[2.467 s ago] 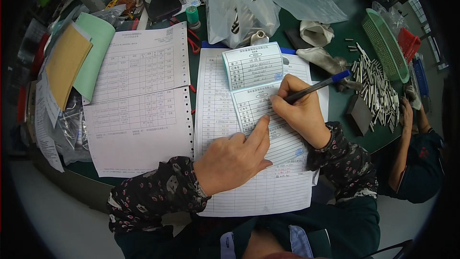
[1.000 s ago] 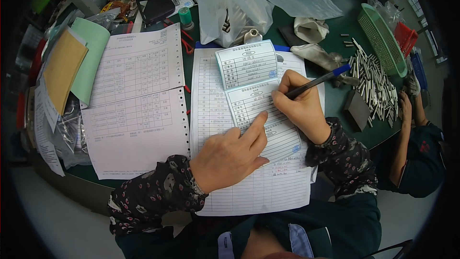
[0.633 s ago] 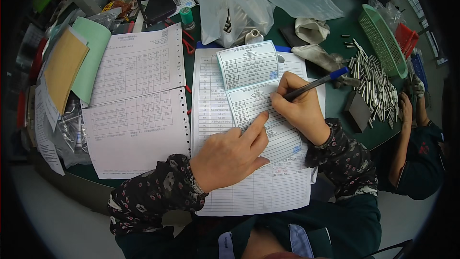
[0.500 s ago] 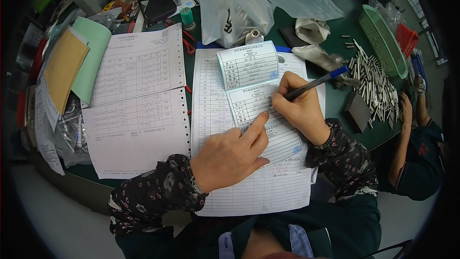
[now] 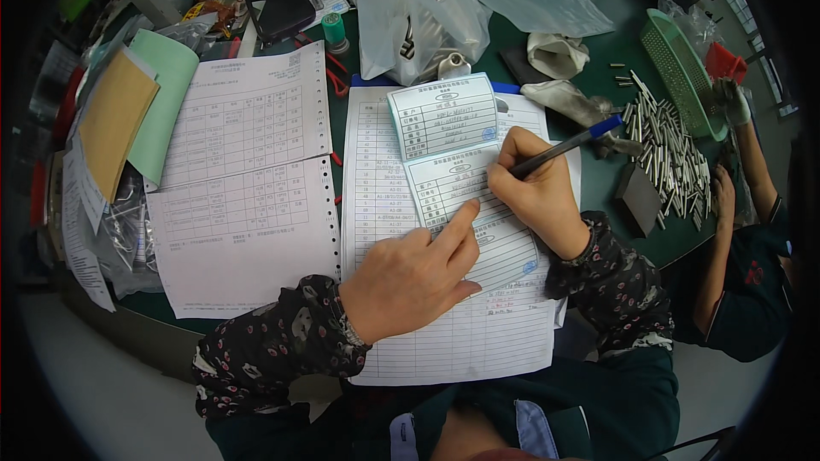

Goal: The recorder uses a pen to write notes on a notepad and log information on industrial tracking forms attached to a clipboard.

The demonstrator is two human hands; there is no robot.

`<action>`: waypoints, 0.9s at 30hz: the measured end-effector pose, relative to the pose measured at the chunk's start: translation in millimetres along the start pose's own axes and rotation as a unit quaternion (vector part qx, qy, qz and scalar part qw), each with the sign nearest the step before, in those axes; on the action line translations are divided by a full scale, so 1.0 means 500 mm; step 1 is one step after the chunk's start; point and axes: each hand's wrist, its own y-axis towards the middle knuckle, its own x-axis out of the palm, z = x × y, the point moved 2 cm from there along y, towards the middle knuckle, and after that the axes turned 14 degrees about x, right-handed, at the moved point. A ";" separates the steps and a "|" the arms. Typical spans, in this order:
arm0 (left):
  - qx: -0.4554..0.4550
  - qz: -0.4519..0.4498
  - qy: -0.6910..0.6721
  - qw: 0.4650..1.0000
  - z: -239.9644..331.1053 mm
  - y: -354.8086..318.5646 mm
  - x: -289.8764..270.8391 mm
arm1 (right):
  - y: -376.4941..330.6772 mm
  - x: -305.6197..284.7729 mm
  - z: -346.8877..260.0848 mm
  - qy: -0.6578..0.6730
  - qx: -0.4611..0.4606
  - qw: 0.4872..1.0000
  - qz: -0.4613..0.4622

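My right hand (image 5: pixel 534 192) grips a blue pen (image 5: pixel 568 146), its tip resting on a small pale blue slip (image 5: pixel 472 205) that lies on a large white printed form (image 5: pixel 444 230). My left hand (image 5: pixel 418 277) presses flat on the form, index finger stretched out and pointing at the slip just below the pen tip. A second pale blue slip (image 5: pixel 442 115) lies just above the first one.
White tabular sheets (image 5: pixel 243 179) lie to the left, beside a brown and green folder stack (image 5: pixel 128 115). Behind are plastic bags (image 5: pixel 423 17), a black case (image 5: pixel 278 4) and grey gloves (image 5: pixel 559 77). At right, another person's hands (image 5: pixel 726 145) work by metal pins (image 5: pixel 670 154) and a green basket (image 5: pixel 679 68).
Hardly anything has moved; my right hand keeps the pen on the slip and my left finger stays in place. The view has shifted slightly.
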 end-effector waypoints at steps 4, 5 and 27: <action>0.002 0.003 0.001 1.000 -0.001 0.001 0.000 | 0.001 -0.002 0.001 0.007 -0.007 1.000 0.005; 0.002 0.002 0.002 1.000 -0.001 0.000 0.000 | 0.002 -0.004 0.001 0.014 0.007 1.000 0.004; -0.003 0.001 -0.001 1.000 0.001 0.002 -0.001 | 0.000 -0.010 0.002 0.016 0.029 0.999 0.004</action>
